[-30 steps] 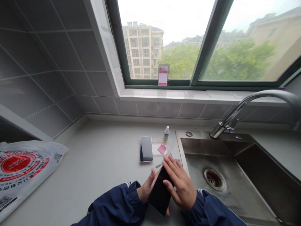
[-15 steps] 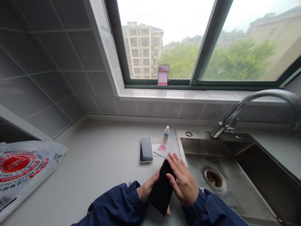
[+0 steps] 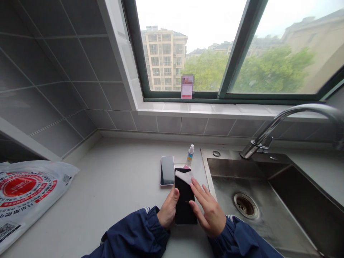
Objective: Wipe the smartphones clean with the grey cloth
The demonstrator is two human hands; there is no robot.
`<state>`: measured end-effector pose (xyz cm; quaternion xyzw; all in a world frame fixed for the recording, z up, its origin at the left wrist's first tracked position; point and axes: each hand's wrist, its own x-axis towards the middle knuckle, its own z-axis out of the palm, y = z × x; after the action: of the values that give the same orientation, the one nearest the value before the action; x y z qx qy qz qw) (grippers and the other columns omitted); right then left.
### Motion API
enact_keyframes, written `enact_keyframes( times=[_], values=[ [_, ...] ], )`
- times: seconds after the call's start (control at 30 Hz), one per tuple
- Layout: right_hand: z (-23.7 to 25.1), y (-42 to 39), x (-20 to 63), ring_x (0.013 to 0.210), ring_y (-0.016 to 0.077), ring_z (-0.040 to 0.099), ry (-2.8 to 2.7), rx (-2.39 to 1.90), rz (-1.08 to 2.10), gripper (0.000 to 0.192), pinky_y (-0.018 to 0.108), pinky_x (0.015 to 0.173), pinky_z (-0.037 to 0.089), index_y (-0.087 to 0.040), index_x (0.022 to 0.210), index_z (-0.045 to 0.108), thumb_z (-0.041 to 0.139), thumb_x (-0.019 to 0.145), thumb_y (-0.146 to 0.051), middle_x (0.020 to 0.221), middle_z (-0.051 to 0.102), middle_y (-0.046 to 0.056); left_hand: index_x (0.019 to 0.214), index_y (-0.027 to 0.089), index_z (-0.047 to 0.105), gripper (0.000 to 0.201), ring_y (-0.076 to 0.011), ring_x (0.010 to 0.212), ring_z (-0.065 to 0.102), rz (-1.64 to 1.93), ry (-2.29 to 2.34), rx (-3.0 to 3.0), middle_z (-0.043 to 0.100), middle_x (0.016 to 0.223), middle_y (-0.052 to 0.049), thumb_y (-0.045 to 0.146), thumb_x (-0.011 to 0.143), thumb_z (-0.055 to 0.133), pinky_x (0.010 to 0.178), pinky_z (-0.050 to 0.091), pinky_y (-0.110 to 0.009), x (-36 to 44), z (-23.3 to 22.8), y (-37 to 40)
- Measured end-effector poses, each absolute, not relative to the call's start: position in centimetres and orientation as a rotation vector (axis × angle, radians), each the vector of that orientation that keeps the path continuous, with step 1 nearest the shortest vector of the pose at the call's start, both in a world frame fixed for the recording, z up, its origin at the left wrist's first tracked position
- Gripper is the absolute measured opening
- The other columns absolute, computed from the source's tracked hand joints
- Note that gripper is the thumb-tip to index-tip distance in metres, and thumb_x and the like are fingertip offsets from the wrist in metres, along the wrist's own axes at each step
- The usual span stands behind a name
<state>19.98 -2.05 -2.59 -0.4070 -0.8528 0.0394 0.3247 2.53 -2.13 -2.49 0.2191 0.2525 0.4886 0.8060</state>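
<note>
My left hand (image 3: 168, 209) grips a black phone (image 3: 184, 200) by its left edge, holding it nearly straight just above the counter. My right hand (image 3: 209, 208) lies along the phone's right side, fingers stretched toward a small white cloth or wipe (image 3: 184, 176) that rests on the phone's top end. A second phone (image 3: 167, 170) with a pale rim lies flat on the counter just behind. A small spray bottle (image 3: 190, 154) with a white cap stands next to it, with a pink slip (image 3: 186, 166) at its foot.
A steel sink (image 3: 258, 200) with a drain and a curved tap (image 3: 282, 122) fills the right side. A printed plastic bag (image 3: 24, 190) lies at the left edge of the pale counter (image 3: 115, 186). Grey tiled walls and a window sill stand behind.
The black phone has turned from a slant to nearly upright and moved slightly forward. The white cloth has come onto its top end, and my right hand's fingers slid up the phone's right side.
</note>
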Motion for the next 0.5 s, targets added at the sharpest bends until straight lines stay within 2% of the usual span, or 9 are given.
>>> enact_keyframes(
  times=[0.1,0.2,0.37,0.5],
  values=[
    [-2.74,-2.12,19.98,0.138,0.0281,0.04,-2.242,-1.038,0.127,0.056,0.05,0.108,0.042,-0.015,0.151,0.031,0.044,0.096,-0.019,0.151,0.037,0.016,0.15,0.031,0.028,0.066,-0.0278,0.125,0.055,1.052,0.547,0.419,0.054,0.141,-0.012,0.048,0.091,0.052,0.108,0.039,-0.045,2.55,-2.58,-2.08],
    [-2.84,-2.11,20.01,0.139,0.0278,0.038,-2.251,-1.041,0.135,0.054,0.051,0.109,0.041,-0.014,0.148,0.035,0.045,0.096,-0.017,0.151,0.038,0.015,0.149,0.027,0.029,0.069,-0.0292,0.126,0.054,1.058,0.574,0.395,0.053,0.141,-0.014,0.049,0.089,0.053,0.108,0.038,-0.046,2.59,-2.63,-2.02],
    [-2.55,-2.16,19.93,0.142,0.0286,0.034,-2.254,-1.0,0.124,0.052,0.054,0.109,0.04,-0.015,0.146,0.04,0.045,0.094,-0.014,0.148,0.044,0.014,0.143,0.021,0.042,0.058,-0.027,0.132,0.048,1.09,0.574,0.413,0.053,0.142,-0.013,0.049,0.092,0.048,0.114,0.03,-0.043,2.66,-2.78,-1.95],
    [-2.23,-2.23,19.82,0.14,0.0287,0.036,-2.26,-0.939,0.143,0.051,0.053,0.109,0.041,-0.016,0.144,0.043,0.046,0.093,-0.012,0.144,0.05,0.013,0.139,0.016,0.049,0.057,-0.0252,0.135,0.044,1.09,0.479,0.38,0.054,0.141,-0.013,0.051,0.094,0.041,0.117,0.025,-0.039,2.76,-2.83,-1.78]
  ],
)
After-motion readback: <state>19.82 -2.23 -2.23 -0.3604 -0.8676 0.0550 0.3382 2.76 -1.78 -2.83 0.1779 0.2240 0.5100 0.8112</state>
